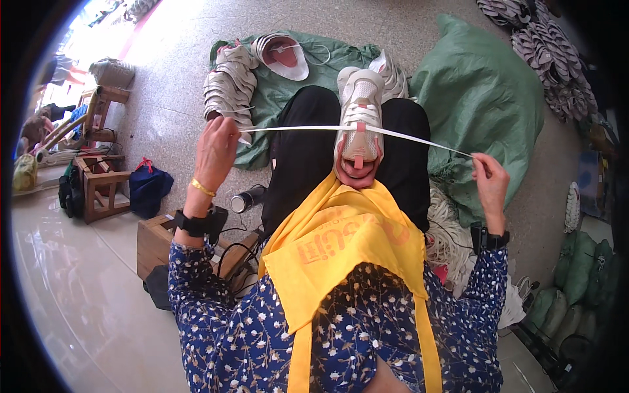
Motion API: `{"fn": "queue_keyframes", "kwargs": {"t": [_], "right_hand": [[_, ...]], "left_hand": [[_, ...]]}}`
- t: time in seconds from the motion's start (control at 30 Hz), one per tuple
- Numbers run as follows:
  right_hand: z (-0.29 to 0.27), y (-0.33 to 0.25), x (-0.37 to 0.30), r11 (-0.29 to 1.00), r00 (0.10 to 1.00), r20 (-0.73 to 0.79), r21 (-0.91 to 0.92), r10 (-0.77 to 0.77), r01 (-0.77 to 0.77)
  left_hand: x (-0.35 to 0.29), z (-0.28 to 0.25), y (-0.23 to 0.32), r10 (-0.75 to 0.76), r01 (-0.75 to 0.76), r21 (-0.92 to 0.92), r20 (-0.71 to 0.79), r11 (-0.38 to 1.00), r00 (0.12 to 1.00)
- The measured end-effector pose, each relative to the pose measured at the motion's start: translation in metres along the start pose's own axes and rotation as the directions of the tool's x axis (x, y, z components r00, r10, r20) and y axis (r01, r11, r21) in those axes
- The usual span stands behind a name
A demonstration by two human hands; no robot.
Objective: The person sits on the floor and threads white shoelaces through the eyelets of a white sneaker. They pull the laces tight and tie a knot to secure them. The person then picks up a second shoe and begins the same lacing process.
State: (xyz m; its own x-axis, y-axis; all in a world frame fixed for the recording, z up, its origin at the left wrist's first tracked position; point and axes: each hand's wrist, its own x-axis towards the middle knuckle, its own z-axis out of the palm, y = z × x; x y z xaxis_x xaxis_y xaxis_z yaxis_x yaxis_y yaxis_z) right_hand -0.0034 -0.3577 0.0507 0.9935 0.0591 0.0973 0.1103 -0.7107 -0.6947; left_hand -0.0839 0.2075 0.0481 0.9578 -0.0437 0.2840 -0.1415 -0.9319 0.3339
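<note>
A white and pink sneaker upper (pixel 359 141) rests between my knees, its toe pointing away from me and its pink heel opening toward me. A flat white shoelace (pixel 400 135) runs through the upper, with its two ends drawn out to either side. My left hand (pixel 217 149) is closed on the left end, level with my left knee. Farther out to the right, my right hand (pixel 490 180) pinches the other end between thumb and fingers. The lace looks taut on the left and slopes slightly down to the right. Crossed lacing shows higher up the tongue.
Stacked shoe uppers (pixel 230 85) and a single upper (pixel 282 56) lie on a green sheet (pixel 265 98) ahead. A full green sack (pixel 478 98) stands at right, above a bundle of white laces (pixel 449 226). A wooden stool (pixel 154 245) and a dark flask (pixel 247 199) are at left.
</note>
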Motion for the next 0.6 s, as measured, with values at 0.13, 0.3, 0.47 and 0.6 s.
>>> {"fn": "queue_keyframes", "kwargs": {"t": [0.13,0.3,0.47,0.6], "right_hand": [[-0.020,0.037,-0.006,0.997,0.997,-0.013,0.004,0.076,-0.076],[-0.044,0.076,-0.007,0.982,0.982,-0.028,-0.004,0.187,-0.187],[-0.055,0.086,-0.003,0.976,0.978,-0.028,-0.058,0.209,-0.210],[-0.054,0.077,0.005,0.964,0.980,0.038,-0.190,0.197,-0.186]], "left_hand": [[-0.021,-0.012,-0.052,-0.149,0.147,0.027,0.072,0.989,0.986],[-0.040,-0.033,-0.109,-0.267,0.261,0.101,0.047,0.960,0.963],[-0.041,-0.041,-0.117,-0.315,0.308,0.093,0.065,0.947,0.947],[-0.034,-0.041,-0.109,-0.269,0.263,0.082,0.060,0.961,0.961]]}}
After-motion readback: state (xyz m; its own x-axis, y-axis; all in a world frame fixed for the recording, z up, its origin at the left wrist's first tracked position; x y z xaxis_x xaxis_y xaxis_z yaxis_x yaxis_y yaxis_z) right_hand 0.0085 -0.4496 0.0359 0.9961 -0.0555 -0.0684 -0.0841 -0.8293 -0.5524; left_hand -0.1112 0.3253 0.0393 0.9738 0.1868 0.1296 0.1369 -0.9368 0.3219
